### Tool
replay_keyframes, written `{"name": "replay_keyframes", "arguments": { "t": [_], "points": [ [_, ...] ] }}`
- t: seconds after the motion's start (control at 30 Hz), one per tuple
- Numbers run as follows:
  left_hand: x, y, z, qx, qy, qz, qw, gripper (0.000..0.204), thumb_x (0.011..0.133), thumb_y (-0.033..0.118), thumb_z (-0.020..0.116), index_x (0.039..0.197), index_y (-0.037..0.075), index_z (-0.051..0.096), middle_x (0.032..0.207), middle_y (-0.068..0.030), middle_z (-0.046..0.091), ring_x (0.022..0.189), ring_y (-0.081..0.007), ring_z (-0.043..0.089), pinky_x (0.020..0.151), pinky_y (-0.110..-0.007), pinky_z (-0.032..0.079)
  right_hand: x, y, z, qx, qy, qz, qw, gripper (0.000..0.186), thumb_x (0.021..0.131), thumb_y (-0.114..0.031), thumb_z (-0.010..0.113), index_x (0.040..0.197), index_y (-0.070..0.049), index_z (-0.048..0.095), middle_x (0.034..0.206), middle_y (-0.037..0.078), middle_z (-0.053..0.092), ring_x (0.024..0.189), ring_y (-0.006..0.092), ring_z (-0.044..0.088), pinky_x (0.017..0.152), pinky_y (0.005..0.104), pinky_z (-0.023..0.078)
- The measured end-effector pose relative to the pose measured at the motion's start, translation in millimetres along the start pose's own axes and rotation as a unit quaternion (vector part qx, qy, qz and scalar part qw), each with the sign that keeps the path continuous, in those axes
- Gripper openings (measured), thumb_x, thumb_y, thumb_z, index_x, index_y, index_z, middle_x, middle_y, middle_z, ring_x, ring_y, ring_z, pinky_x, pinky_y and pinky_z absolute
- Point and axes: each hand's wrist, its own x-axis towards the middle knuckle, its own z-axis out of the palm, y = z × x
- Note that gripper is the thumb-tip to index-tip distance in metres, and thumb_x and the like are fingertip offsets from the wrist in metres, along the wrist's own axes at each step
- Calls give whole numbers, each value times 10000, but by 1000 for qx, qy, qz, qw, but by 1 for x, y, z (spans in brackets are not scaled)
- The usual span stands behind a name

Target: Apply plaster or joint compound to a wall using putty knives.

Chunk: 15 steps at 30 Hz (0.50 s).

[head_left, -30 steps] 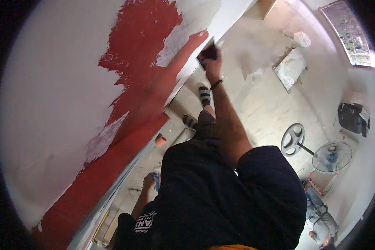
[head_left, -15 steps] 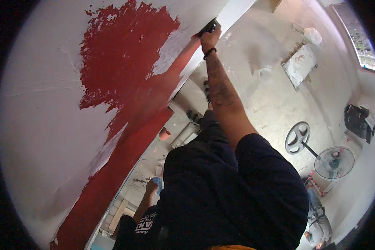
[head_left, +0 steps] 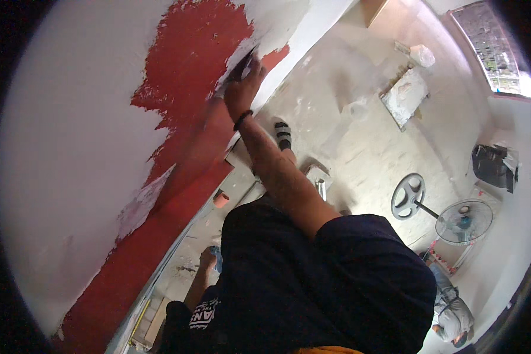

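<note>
My right hand (head_left: 243, 87) grips a dark, wide flat scraper (head_left: 241, 66) against the wall (head_left: 82, 130), on a pale smeared patch beside the red painted area (head_left: 189, 65). A dark band circles that wrist. Low beside my body, my left hand (head_left: 208, 258) holds a light blue object (head_left: 217, 259), partly hidden behind my dark clothing. The wall has white coating with ragged edges around the red.
A small orange container (head_left: 220, 199) lies by the wall's foot. On the floor (head_left: 342, 153) are a white-smeared board (head_left: 405, 97), a white bag (head_left: 422, 56), a standing fan (head_left: 463, 222) and a black object (head_left: 488, 165). Another person (head_left: 451, 310) is at lower right.
My right hand and scraper first moved up along the wall near its corner, then down and left onto the pale patch. My left hand remains low with the blue object.
</note>
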Motion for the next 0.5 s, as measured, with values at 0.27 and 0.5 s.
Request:
{"name": "replay_keyframes", "arguments": {
  "t": [0.27, 0.5],
  "points": [
    [17, -18, 17, -211, -16, 10, 977, 373, 767, 129, 466, 1112, -2, 520, 1031, -227, 599, 972, -363, 581, 846, -434, 460, -19, 47, -60, 320, -128, 126, 930, 515, 736, 60, 578, 1216, -6, 403, 1134, 85, 499, 959, 179, 528, 817, 313, 471],
    [-16, -15, 10, -18, 34, -23, 999, 350, 750, 114, 496, 1091, 58, 551, 1009, -203, 615, 967, -339, 589, 822, -430, 474, 135, 164, -58, 247, -104, 206, 941, 343, 765, 24, 471, 1107, 37, 500, 954, 109, 594, 820, 216, 602, 707, 314, 511]
  ]
}}
